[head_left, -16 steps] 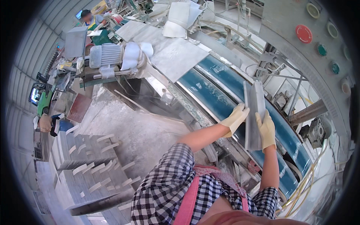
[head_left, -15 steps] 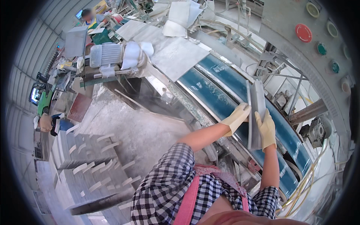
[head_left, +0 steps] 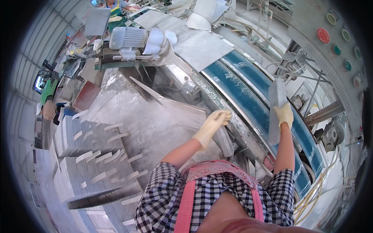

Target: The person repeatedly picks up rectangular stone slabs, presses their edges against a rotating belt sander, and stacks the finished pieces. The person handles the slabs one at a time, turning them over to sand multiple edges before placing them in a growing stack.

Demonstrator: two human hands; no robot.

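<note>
My right hand, in a cream rubber glove, grips the right edge of a long narrow grey slab. The slab is over the blue conveyor belts, its long side running roughly along my line of sight. My gloved left hand is apart from the slab, over the near-left edge of the conveyor frame. Its fingers are curled closed, and whatever may be inside them is hidden. Farther up the line, a wide pale grey slab lies across the belts.
A dusty motor stands beyond the left side of the conveyor. Stacks of grey slabs with thin strips between them stand at lower left. A control panel with coloured buttons hangs at upper right. Another person is at the far left.
My left hand has come off the grey slab and moved left. The right hand keeps its hold, and the slab now shows a broader face. The view has shifted, too.
</note>
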